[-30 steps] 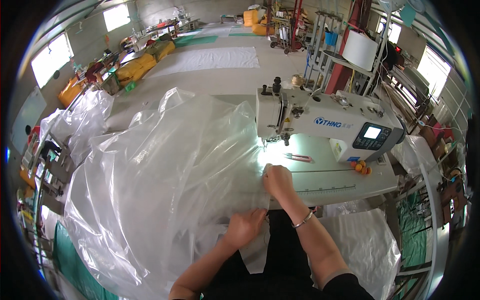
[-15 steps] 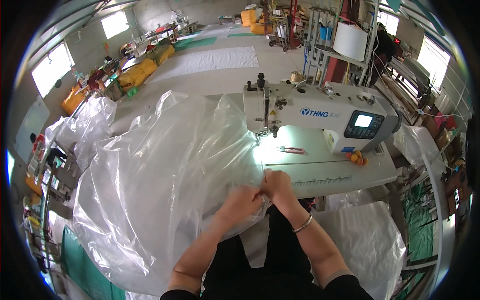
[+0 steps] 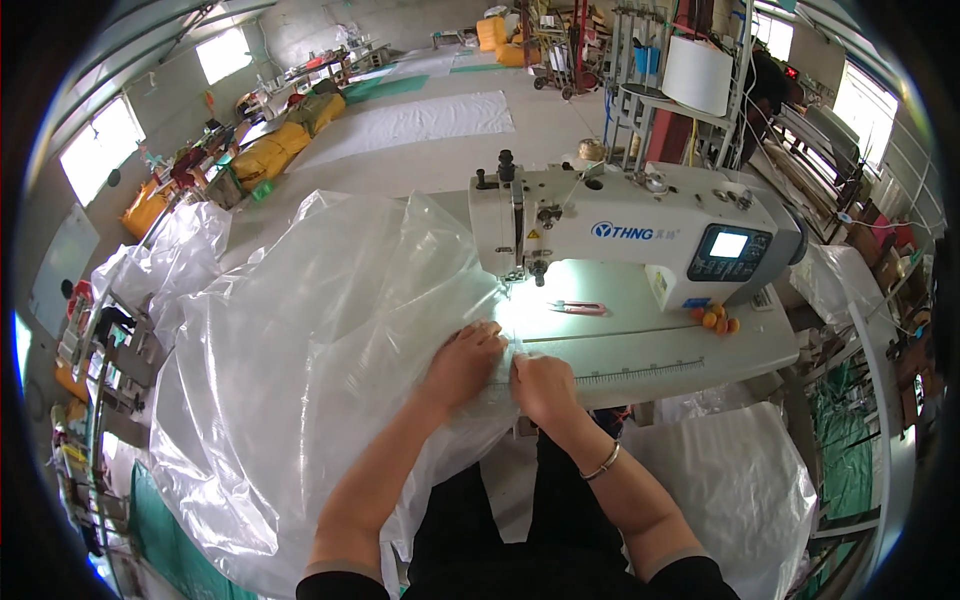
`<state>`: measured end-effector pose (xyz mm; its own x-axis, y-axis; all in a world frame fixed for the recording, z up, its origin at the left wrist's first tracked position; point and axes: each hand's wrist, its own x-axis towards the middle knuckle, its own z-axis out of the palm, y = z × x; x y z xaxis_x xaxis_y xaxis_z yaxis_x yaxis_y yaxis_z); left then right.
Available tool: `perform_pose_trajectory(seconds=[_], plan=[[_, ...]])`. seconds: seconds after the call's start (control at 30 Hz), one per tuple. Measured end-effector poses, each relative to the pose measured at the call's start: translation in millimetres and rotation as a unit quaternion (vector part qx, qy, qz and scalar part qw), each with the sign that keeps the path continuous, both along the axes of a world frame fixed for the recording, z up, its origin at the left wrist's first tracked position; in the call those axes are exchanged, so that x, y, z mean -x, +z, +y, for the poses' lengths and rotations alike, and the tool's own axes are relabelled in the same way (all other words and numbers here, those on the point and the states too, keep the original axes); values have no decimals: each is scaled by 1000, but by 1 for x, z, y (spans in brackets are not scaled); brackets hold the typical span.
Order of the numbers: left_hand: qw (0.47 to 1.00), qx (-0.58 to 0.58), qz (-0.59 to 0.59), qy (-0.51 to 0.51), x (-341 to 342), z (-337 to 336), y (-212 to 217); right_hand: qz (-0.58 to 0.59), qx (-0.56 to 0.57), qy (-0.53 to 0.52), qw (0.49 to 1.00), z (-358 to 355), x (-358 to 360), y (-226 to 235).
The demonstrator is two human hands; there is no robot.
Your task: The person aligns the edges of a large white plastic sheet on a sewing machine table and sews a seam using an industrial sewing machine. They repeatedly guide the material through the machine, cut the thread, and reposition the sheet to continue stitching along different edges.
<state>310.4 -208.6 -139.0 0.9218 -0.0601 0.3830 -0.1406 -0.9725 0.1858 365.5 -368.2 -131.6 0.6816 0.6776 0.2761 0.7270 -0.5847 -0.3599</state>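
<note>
A large clear plastic sheet (image 3: 300, 330) spreads in folds over the left of the sewing table and hangs over its front edge. Its right edge runs up to the needle area of a white sewing machine (image 3: 620, 215), where a bright lamp shines. My left hand (image 3: 463, 368) lies flat on the sheet just short of the needle, fingers stretched forward. Close to its right, my right hand (image 3: 543, 388) is closed in a pinch on the sheet's edge, with a bracelet on that wrist. Small red-handled thread snips (image 3: 578, 308) rest on the table right of the needle.
Several small orange balls (image 3: 716, 319) sit beneath the machine's control panel. A ruler scale (image 3: 640, 371) runs along the table's front edge. More plastic sheeting (image 3: 720, 490) hangs at lower right. A big white thread cone (image 3: 698, 77) stands on the rack behind the machine.
My left hand has left its place against my right hand, moved forward toward the needle and flattened on the sheet. My right hand has shifted slightly, still pinching the edge.
</note>
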Motion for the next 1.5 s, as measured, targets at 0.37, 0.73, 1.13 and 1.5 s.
perform_pose_trajectory(seconds=[0.37, 0.73, 1.13, 1.5], plan=[[999, 18, 21, -33, -50, 57, 9, -62, -19, 40, 997, 25, -27, 6], [1000, -9, -17, -4, -60, 46, 20, -38, -132, 29, 990, 26, -44, -6], [1000, 5, 26, -1, -18, -12, 25, 72, -330, -31, 941, 12, -88, 6], [1000, -5, 0, 7, -26, -5, 24, 93, -436, -61, 893, 40, -115, 2]])
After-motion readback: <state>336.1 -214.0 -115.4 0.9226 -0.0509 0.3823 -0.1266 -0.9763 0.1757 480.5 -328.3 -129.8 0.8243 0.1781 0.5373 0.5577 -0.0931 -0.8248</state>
